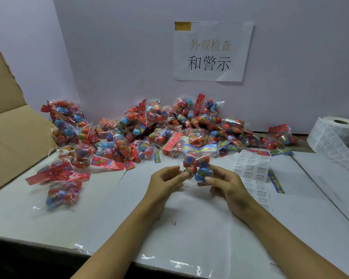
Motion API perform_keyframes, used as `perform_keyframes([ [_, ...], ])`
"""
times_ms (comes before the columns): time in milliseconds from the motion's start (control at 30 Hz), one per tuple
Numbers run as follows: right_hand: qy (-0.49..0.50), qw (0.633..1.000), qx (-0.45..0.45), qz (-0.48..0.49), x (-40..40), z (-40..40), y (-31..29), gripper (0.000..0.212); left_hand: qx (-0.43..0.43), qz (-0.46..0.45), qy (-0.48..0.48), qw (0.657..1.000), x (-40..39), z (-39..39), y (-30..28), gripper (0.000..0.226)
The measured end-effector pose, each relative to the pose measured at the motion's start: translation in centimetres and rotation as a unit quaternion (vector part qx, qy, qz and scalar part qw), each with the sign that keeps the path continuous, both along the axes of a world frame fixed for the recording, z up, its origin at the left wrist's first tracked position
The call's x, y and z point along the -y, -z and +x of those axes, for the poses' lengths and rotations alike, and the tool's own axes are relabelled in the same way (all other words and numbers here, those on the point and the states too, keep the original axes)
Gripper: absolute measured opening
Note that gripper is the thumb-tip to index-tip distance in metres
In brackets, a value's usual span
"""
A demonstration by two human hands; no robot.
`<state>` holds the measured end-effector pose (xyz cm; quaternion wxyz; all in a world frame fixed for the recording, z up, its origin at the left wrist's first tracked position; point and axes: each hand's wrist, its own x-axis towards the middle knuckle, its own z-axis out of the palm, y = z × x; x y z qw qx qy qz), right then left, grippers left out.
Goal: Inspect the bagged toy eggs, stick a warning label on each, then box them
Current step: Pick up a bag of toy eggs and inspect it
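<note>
A clear bag of red and blue toy eggs [197, 165] with a colourful header card is held above the white table between both hands. My left hand [165, 183] pinches its left side at a red egg. From the right, my right hand [224, 184] grips it, thumb on the blue egg. A large heap of bagged eggs [149, 129] lies along the back wall. A strip of warning labels [252, 168] lies just right of my right hand. A roll of labels [334, 135] stands at the far right.
An open cardboard box [10, 137] stands at the left edge, flap raised. Two bags [63, 195] lie apart on the table at the left. A paper sign [212, 51] hangs on the back wall. The table's front edge [48, 241] runs below my forearms.
</note>
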<state>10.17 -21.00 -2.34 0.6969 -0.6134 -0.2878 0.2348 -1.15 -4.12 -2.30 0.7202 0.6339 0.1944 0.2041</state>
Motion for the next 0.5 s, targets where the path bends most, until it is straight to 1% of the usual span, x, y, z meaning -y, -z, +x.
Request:
perform_keyframes([
  [33, -0.005, 1.000, 0.002, -0.001, 0.05, -0.01, -0.03, 0.047, 0.012, -0.013, 0.017, 1.000, 0.04, -0.05, -0.02, 0.058],
  [100, -0.013, 1.000, 0.008, -0.003, 0.09, 0.01, 0.03, 0.043, 0.033, -0.009, 0.026, 0.999, 0.12, -0.09, 0.04, 0.043],
  [167, -0.014, 1.000, 0.014, -0.006, 0.08, -0.12, -0.01, 0.040, 0.047, 0.000, 0.017, 0.999, 0.18, -0.14, 0.03, 0.045],
  [233, -0.013, 1.000, 0.023, -0.012, 0.04, -0.36, -0.11, 0.043, 0.051, 0.009, 0.010, 0.999, 0.16, -0.12, 0.04, 0.052],
  [267, -0.014, 0.999, 0.026, -0.015, 0.05, -0.47, -0.17, 0.045, 0.051, 0.014, 0.009, 0.999, 0.15, -0.08, 0.08, 0.052],
  [300, -0.016, 0.999, 0.028, -0.017, 0.07, -0.55, -0.22, 0.045, 0.048, 0.019, 0.008, 0.999, 0.14, -0.07, 0.12, 0.049],
  [400, -0.024, 0.999, 0.029, -0.019, 0.21, -0.62, -0.25, 0.037, 0.040, 0.029, 0.006, 0.999, 0.02, -0.01, 0.26, 0.035],
  [433, -0.024, 0.999, 0.030, -0.021, 0.25, -0.64, -0.33, 0.036, 0.041, 0.024, 0.007, 0.999, 0.01, -0.02, 0.23, 0.037],
  [500, -0.018, 0.999, 0.031, -0.024, 0.26, -0.69, -0.45, 0.040, 0.042, 0.003, 0.015, 0.999, 0.07, -0.08, 0.05, 0.047],
])
